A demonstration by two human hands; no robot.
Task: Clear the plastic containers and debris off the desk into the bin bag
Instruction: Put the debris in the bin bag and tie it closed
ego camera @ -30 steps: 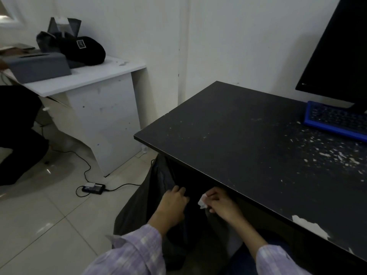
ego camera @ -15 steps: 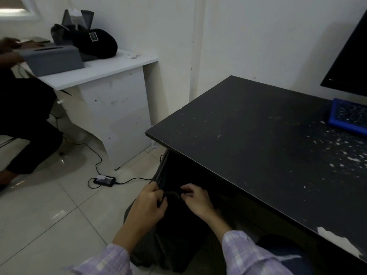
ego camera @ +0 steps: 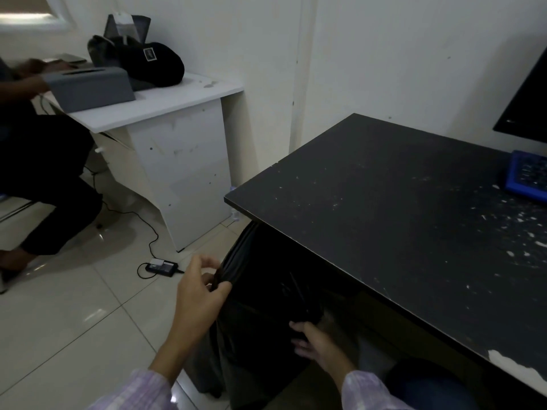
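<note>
Since a second ago my hands have gone from sitting close together at the bag mouth, the right one pinching a white scrap, to pulled well apart. The scrap is gone from view, so I judge it went into the bin bag [ego camera: 260,315]. Left hand [ego camera: 201,288] now pinches a gathered bunch of the black rim just beside the table's near corner, thumb and fingers curled round the plastic. Right hand [ego camera: 310,340] is lower and nearer me, fingers curled on the opposite rim under the table [ego camera: 384,202] edge. The grip looks firm, but it's dark there. The bag hangs off the table's front edge down to the floor, its mouth stretched between the two hands. No plastic containers visible on the table in this view. What's left is debris [ego camera: 509,223]: white flecks scattered on the right side near the blue keyboard [ego camera: 527,176], plus a larger white patch [ego camera: 515,368] at the near right edge, which could be paper or chipped laminate, can't tell. My read: the bag's being reopened wider for a sweep, and most of the debris isn't cleared yet.
</note>
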